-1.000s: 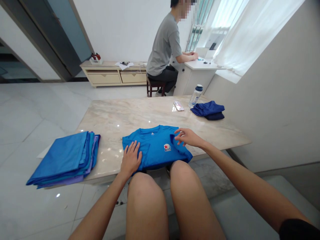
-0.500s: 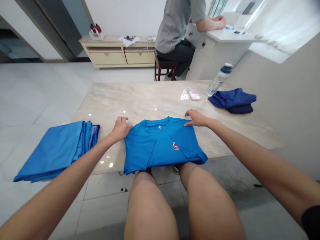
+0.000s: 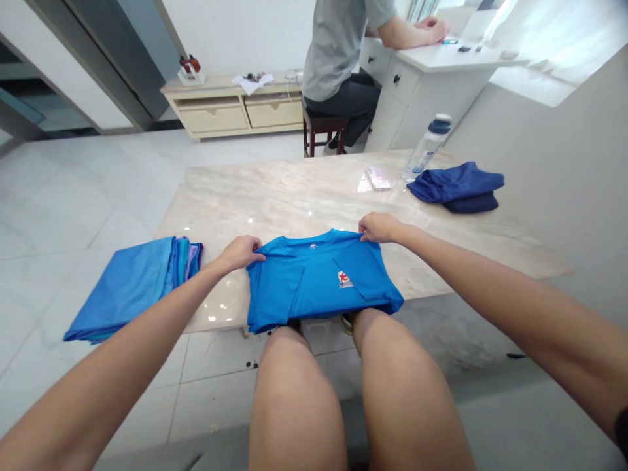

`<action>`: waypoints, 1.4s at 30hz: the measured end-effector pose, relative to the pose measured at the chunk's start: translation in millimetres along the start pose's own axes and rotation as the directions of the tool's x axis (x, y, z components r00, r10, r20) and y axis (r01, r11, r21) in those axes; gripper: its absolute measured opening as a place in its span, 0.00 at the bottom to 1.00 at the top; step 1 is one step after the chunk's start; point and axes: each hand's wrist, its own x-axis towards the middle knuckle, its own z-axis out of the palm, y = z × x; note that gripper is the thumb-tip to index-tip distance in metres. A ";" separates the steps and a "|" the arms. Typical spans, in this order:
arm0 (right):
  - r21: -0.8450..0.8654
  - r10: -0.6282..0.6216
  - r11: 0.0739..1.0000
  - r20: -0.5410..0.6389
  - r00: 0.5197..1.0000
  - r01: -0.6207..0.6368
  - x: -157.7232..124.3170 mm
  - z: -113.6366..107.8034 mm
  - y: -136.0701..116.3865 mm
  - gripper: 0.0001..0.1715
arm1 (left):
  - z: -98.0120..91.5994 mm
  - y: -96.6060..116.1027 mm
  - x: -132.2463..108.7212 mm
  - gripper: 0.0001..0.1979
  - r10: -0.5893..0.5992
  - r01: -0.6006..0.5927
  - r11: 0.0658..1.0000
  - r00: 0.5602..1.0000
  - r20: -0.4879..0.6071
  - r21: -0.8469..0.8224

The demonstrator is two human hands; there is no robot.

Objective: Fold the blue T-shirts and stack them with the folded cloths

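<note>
A bright blue T-shirt point(image 3: 318, 278) lies at the table's near edge, its sleeves folded inward over the front and its lower part at the edge above my knees. A small red and white logo shows on its chest. My left hand point(image 3: 241, 252) pinches the shirt's left shoulder corner between thumb and fingers. At the opposite shoulder, my right hand point(image 3: 380, 227) is closed on the fabric in the same manner. The neckline lies between the two hands, facing away from me.
Folded blue and purple clothes point(image 3: 130, 278) are stacked at the table's left end. Dark blue cloth point(image 3: 458, 186) lies to the right, beside a clear water bottle point(image 3: 426, 152). Beyond the marble-look table point(image 3: 265, 190), a person point(image 3: 338, 59) sits on a stool at a white desk.
Both hands have gone from loosely spread fingers at the shirt's shoulders to a closed pinch on them. The view has shifted slightly.
</note>
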 end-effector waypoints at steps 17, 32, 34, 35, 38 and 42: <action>0.122 0.185 0.982 -0.761 0.621 -0.143 85.9 -121.4 -4.4 0.40 | -119.0 25.4 95.3 0.19 -0.127 0.139 0.989 0.650 -0.749 -0.047; 0.033 -0.269 0.931 -0.610 0.745 0.363 -99.3 3.0 -1.6 0.06 | -19.3 12.2 -92.0 0.12 0.227 -0.214 0.972 0.755 -0.615 0.096; -0.008 -0.387 0.890 -0.541 0.747 0.456 -124.2 11.2 -11.2 0.06 | -11.6 17.2 -113.1 0.10 0.267 -0.269 0.959 0.739 -0.618 0.093; -0.024 -0.430 0.875 -0.497 0.754 0.483 -135.6 13.8 -16.4 0.06 | -7.6 19.0 -122.0 0.09 0.282 -0.288 0.953 0.732 -0.620 0.093; -0.056 -0.495 0.855 -0.384 0.779 0.516 -163.1 21.1 -27.1 0.09 | 8.5 17.3 -145.1 0.09 0.306 -0.313 0.945 0.755 -0.579 0.092; -0.008 -0.583 0.804 -0.209 0.785 0.595 -181.9 36.2 -21.3 0.13 | 35.6 -5.7 -171.7 0.09 0.313 -0.305 0.949 0.890 -0.331 0.075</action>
